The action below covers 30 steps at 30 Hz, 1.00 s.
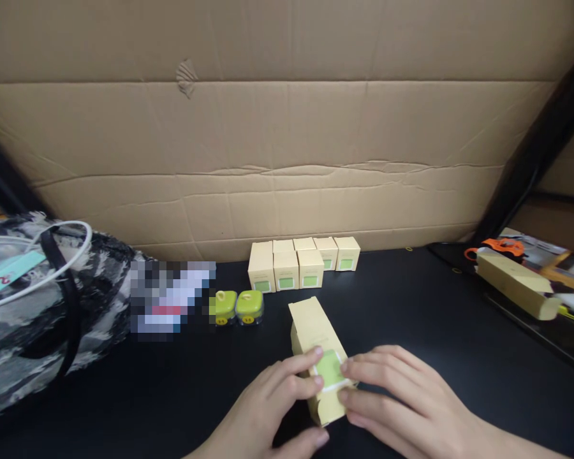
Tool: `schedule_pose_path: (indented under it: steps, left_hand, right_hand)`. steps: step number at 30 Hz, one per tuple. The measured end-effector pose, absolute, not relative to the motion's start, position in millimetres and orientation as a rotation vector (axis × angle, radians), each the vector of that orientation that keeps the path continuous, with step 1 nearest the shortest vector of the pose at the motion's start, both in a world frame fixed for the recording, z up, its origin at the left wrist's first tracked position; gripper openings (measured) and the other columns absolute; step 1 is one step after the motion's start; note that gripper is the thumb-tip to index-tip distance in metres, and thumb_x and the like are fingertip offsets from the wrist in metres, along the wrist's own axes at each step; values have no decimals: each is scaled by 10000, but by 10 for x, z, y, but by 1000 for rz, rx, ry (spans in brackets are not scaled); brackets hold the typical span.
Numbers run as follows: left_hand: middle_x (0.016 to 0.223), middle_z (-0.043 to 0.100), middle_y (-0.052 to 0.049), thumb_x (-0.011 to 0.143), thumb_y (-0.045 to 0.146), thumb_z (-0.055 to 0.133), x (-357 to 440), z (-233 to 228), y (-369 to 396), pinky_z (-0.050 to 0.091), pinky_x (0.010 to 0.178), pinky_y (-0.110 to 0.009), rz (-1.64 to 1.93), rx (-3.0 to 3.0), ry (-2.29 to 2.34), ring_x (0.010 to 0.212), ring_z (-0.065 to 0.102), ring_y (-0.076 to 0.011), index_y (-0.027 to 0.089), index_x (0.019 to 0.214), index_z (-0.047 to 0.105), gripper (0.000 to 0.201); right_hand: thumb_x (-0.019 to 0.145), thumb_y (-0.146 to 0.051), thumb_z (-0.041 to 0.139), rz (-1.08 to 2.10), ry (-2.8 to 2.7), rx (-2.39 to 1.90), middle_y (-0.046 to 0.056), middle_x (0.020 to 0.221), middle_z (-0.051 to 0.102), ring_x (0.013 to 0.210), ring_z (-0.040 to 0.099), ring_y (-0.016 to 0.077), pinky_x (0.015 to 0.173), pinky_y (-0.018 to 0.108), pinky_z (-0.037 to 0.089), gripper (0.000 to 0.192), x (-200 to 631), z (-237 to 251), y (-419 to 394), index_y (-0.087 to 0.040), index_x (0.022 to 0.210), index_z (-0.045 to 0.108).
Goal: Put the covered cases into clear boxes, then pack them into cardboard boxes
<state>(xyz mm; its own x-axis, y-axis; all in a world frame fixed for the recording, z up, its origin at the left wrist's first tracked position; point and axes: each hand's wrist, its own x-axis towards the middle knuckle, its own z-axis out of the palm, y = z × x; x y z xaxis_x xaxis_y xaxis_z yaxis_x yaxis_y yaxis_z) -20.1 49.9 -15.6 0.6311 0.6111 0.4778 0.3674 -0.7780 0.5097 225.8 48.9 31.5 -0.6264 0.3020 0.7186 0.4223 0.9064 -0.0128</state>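
Observation:
A long pale-yellow cardboard box (316, 322) lies at a slant on the black table in front of me, with a green label (328, 368) in a white border on its near part. My left hand (280, 405) grips the box from the left, two fingertips at the label's left edge and the thumb low by the near end. On the other side, my right hand (402, 395) holds the box's right edge, fingertips on the label and near flap. Part of the box's right side is hidden under these fingers. Its far end looks open.
Several small yellow boxes (286, 271) stand in two rows by the cardboard wall (287, 127). Two green-lidded clear containers (249, 307) sit left of them. A patterned fabric bundle with a white cable (88, 239) fills the left. Another yellow box (514, 284) and an orange tool (504, 246) lie right.

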Motion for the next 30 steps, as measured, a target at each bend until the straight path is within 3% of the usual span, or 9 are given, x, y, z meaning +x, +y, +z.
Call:
schedule_pose_path:
  steps: [7,10,13,17,20,23,24,26,30]
  left_hand:
    - [1312,624,-86,939,307,519,-163,-147,497,524,977,-298,997,2512,792,1223,605,-207,304,1177,485,240]
    - [1284,641,-66,945,240,499,-165,-134,495,534,953,-279,996,2502,796,1192,625,-196,301,1145,508,209]
    - [1292,638,-60,942,180,481,-165,-134,504,531,950,-268,984,2509,804,1183,629,-190,294,1120,526,216]
    - [1283,637,-47,936,157,476,-165,-151,490,502,992,-273,963,2473,776,1240,587,-186,300,1123,520,240]
    - [1431,507,-59,902,255,567,-167,-149,442,489,1022,-358,992,2306,877,1289,531,-232,352,1240,446,371]
    - [1570,272,-76,878,375,601,-159,-127,402,478,1031,-453,1116,2030,1088,1308,488,-269,435,1396,185,667]
    - [1567,272,-72,882,380,592,-154,-116,398,465,1044,-469,1117,1958,1116,1302,492,-262,457,1411,102,725]
    - [1493,402,-43,906,313,551,-146,-89,403,437,1078,-467,1040,1893,1082,1285,515,-226,476,1411,34,740]
    - [1350,559,23,837,117,567,-157,-56,433,454,1076,-368,946,1994,946,1256,547,-176,484,1369,156,766]
  right_hand:
    - [977,-157,511,-90,-2360,-503,84,931,750,875,709,180,751,268,576,166,2274,280,477,-169,1070,648]
    - [994,-230,495,-80,-2316,-594,115,985,721,913,696,196,756,279,580,195,2282,221,494,-158,1138,604]
    - [1014,-334,454,59,-2307,-731,81,903,680,779,678,178,654,269,573,230,2273,126,528,-184,1130,585]
    - [1050,-276,345,182,-2348,-695,38,769,658,648,628,157,588,256,532,242,2257,67,556,-184,1022,568]
    - [1051,-222,332,12,-2399,-596,41,728,663,611,616,153,576,256,510,232,2266,98,565,-154,1057,554]
    - [1031,-193,403,-143,-2447,-458,24,683,669,555,593,143,556,258,497,172,2267,126,573,-139,1102,549]
    - [1019,-176,425,-178,-2464,-413,18,679,674,549,595,143,563,261,500,158,2259,126,574,-138,1102,554]
    - [1001,-155,448,-203,-2506,-347,23,709,695,599,632,152,633,274,523,148,2238,114,572,-146,1083,571]
    - [959,-138,440,45,-2435,-364,17,729,687,633,638,153,675,283,529,135,2251,86,579,-200,1010,549]
